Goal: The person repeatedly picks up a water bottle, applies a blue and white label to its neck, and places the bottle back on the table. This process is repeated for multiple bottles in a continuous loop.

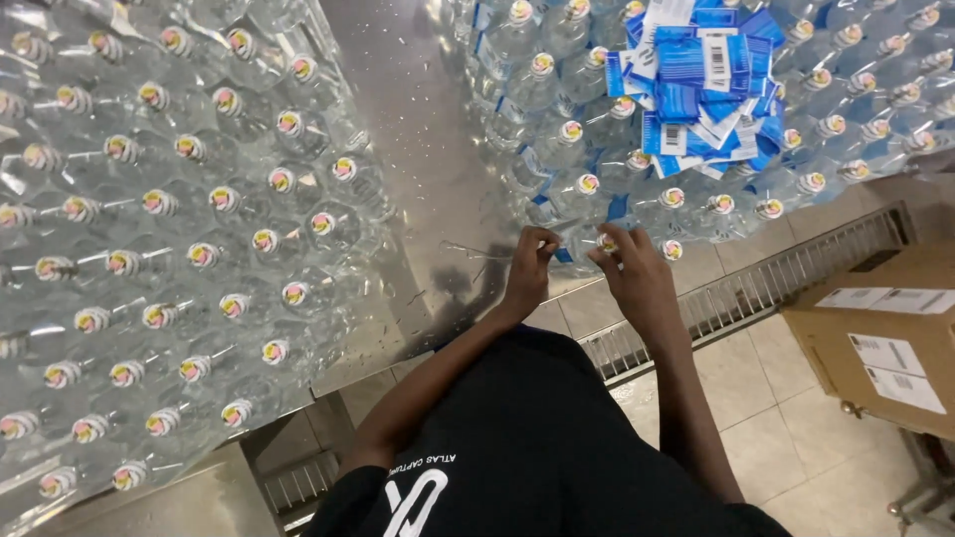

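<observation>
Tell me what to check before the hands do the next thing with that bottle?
1. Both hands on the same bottle: ok. The left hand and right hand meet at the edge bottle of the right-hand batch.
2. Grip firm: cannot tell. The fingers hide the contact.
3. Label on that bottle: cannot tell. Something blue shows between the hands, partly hidden.
4. Spare labels ready: ok. A pile of blue labels lies on top of the bottles behind.
5. Table room: ok. A bare strip of steel table runs between the two batches.
6. Left batch of bottles standing upright: ok.
</observation>
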